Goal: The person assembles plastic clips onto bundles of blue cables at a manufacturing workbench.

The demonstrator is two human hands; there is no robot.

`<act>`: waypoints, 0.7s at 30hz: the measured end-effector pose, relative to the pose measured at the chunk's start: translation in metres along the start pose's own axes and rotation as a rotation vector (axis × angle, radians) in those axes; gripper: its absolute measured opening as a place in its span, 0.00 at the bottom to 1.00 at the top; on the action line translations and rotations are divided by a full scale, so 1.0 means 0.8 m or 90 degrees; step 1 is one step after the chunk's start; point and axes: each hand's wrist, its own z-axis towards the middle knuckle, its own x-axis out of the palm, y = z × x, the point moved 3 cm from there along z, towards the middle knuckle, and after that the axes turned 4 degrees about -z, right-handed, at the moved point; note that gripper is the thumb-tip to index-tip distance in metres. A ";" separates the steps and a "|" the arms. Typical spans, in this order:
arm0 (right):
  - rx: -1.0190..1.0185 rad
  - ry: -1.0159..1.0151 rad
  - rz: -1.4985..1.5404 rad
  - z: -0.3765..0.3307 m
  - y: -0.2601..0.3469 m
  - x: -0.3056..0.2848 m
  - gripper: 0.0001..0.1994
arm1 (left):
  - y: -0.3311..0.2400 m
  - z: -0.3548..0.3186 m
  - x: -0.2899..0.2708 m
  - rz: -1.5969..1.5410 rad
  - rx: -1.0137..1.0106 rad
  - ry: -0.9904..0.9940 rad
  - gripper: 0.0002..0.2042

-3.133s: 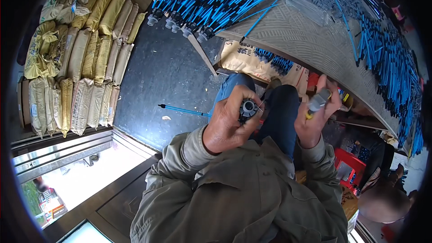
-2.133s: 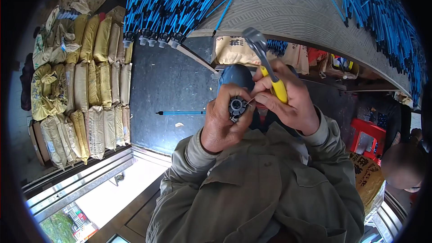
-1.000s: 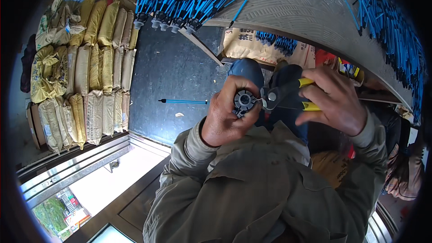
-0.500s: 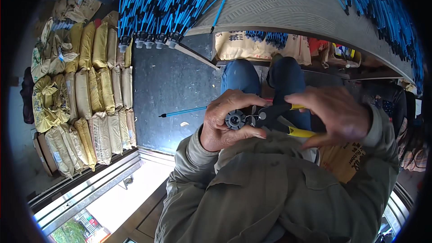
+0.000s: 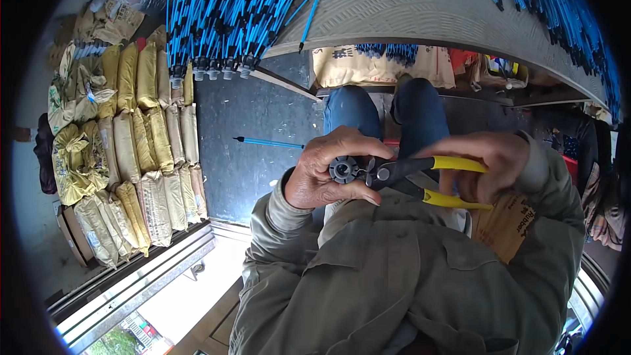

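Pliers (image 5: 420,181) with yellow handles and dark jaws sit in the right hand (image 5: 486,167), which is wrapped round both handles, fingers over the upper one and the lower one running under the palm; how hard it squeezes cannot be told. The jaws point toward the person's left and meet a small round black part (image 5: 344,169), a ribbed, gear-like disc with a hole in its middle. That disc is pinched in the left hand (image 5: 325,177), thumb along its near side and fingers curled over its top, so the hand is clenched on it. The tips of the pliers touch or bite the disc's right edge; whether they actually grip it is too small to tell. Both hands are held close together in front of the chest, above the olive jacket (image 5: 394,276) and the blue-trousered knees (image 5: 384,108). Beyond the grip, on the dark floor (image 5: 256,151), lies a single blue rod (image 5: 269,142), well apart from the hands. Farther off, a pale metal table (image 5: 420,13) carries a dense spread of blue rods with black ends (image 5: 223,13), some hanging over its edge. To the left of the grip, rows of tan and yellow sacks (image 5: 131,144) lie packed side by side on the floor.
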 end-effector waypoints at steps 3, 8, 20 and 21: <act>-0.052 -0.158 -0.315 0.000 0.001 0.018 0.21 | 0.002 -0.002 0.003 -0.001 -0.016 -0.084 0.30; -0.051 -0.452 -0.864 0.001 0.005 0.034 0.16 | -0.007 0.000 0.008 0.003 -0.058 -0.114 0.29; -0.086 -0.622 -1.029 0.034 0.003 0.038 0.12 | -0.014 -0.010 0.010 0.003 -0.053 -0.190 0.26; -0.089 -0.619 -1.028 0.034 0.001 0.040 0.12 | -0.013 -0.011 0.009 0.017 -0.044 -0.179 0.27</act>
